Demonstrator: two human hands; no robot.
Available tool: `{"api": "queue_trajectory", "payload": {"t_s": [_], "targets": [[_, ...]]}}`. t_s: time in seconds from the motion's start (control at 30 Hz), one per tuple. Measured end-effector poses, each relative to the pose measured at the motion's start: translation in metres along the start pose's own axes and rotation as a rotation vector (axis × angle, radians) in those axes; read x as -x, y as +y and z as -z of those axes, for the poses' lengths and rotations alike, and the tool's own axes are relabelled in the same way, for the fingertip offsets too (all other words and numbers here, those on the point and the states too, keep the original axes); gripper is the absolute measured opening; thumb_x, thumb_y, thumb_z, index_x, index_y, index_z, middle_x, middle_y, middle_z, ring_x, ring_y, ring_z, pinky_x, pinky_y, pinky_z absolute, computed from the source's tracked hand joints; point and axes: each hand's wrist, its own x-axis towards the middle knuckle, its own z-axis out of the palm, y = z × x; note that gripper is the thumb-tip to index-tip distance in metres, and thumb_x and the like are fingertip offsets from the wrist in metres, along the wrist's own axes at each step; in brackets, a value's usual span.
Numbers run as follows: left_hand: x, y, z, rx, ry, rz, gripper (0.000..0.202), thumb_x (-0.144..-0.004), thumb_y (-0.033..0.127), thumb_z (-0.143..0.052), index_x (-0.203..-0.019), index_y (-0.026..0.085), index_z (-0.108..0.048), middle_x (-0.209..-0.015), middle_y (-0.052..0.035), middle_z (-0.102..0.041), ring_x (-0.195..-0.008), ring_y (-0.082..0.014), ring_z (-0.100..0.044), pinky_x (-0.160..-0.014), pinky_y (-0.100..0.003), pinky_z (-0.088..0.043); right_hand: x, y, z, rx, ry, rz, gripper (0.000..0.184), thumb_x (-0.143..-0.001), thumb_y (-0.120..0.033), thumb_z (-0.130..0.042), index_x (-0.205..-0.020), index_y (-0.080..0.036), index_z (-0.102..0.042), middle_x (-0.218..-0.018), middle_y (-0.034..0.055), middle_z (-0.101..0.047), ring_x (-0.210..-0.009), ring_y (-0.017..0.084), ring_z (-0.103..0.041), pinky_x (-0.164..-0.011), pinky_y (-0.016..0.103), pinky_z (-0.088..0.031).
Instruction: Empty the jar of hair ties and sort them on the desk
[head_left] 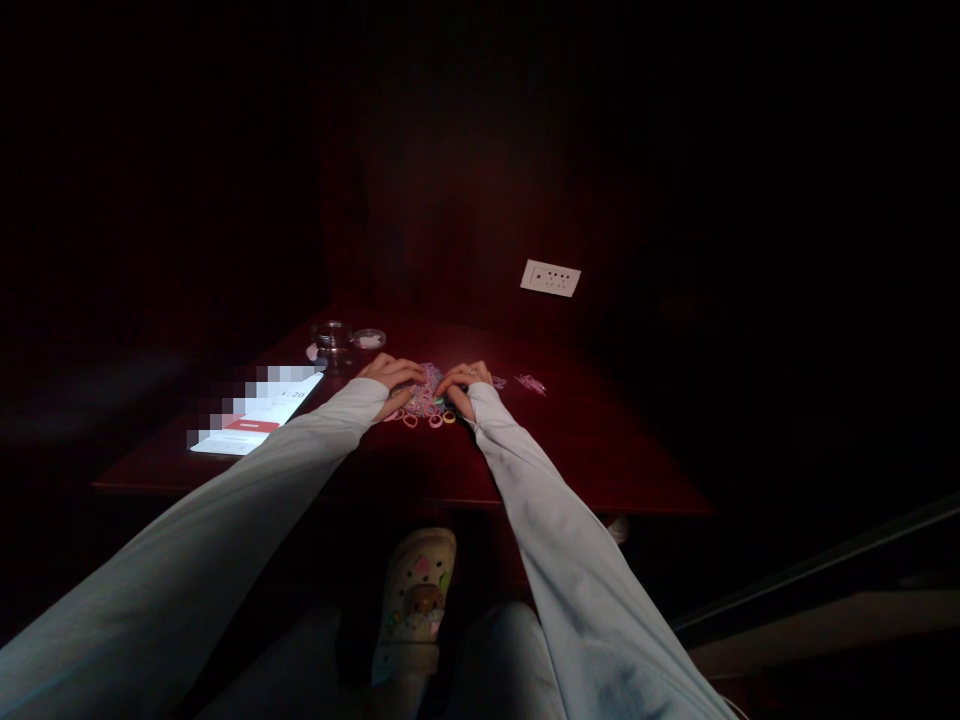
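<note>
A pile of small coloured hair ties, mostly pink and purple, lies on the dark red table between my two hands. My left hand rests at the pile's left side, its fingers apart and reaching over the ties. From the right, my right hand touches the pile with its fingers spread and bent, and nothing shows gripped in it. Several loose ties, one of them yellow, lie along the pile's near edge. Farther right is a small separate bunch of pink ties.
A clear round jar stands at the back left, beside a round lid. The lit phone lies left of my left forearm. A wall socket is behind the table. Below its front edge a clog shows.
</note>
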Motion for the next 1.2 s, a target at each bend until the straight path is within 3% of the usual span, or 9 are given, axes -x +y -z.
{"api": "queue_trajectory", "payload": {"t_s": [0.17,0.33,0.5,0.7,1.2], "targets": [[0.001,0.001,0.0,-0.008,-0.001,-0.012,0.031,-0.097,0.033,-0.051,-0.12,0.028,-0.072,-0.133,-0.0041,-0.069,-0.107,-0.0268,-0.05,-0.1,-0.047,-0.044,0.0,0.002,-0.003,0.014,0.024,0.029,0.018,-0.091,-0.021,-0.066,-0.093,-0.03,-0.081,-0.099,0.0008,-0.073,-0.104,0.023,-0.05,-0.099,0.036,-0.035],[0.002,0.001,-0.001,-0.022,0.008,-0.041,0.028,-0.097,0.034,-0.053,-0.114,0.028,-0.074,-0.132,-0.0033,-0.069,-0.105,-0.0262,-0.05,-0.097,-0.045,-0.046,-0.001,0.003,-0.007,0.039,0.0,0.048,0.023,-0.087,-0.026,-0.074,-0.108,-0.031,-0.079,-0.099,0.0009,-0.073,-0.103,0.023,-0.049,-0.096,0.035,-0.036],[0.001,-0.003,-0.003,-0.03,0.0,-0.051,0.024,-0.094,0.035,-0.058,-0.109,0.028,-0.075,-0.131,-0.0034,-0.07,-0.104,-0.027,-0.051,-0.093,-0.044,-0.046,-0.002,0.005,-0.01,0.069,-0.041,0.049,0.015,-0.086,-0.032,-0.079,-0.1,-0.032,-0.081,-0.106,0.0013,-0.071,-0.102,0.022,-0.046,-0.096,0.035,-0.035],[0.001,-0.002,-0.003,-0.021,-0.001,-0.049,0.024,-0.093,0.036,-0.058,-0.109,0.028,-0.075,-0.13,-0.0032,-0.07,-0.104,-0.0269,-0.051,-0.093,-0.044,-0.046,-0.005,0.011,-0.013,0.043,0.008,0.024,0.013,-0.087,-0.043,-0.08,-0.093,-0.032,-0.083,-0.102,0.0028,-0.071,-0.104,0.023,-0.047,-0.095,0.035,-0.037],[0.001,0.003,0.003,-0.013,-0.014,-0.057,0.023,-0.092,0.034,-0.058,-0.108,0.027,-0.074,-0.13,-0.0038,-0.071,-0.103,-0.0266,-0.052,-0.094,-0.044,-0.047,-0.009,0.011,-0.006,-0.027,0.093,-0.019,0.013,-0.091,-0.04,-0.076,-0.094,-0.03,-0.083,-0.095,0.0032,-0.075,-0.104,0.023,-0.054,-0.095,0.035,-0.041]]}}
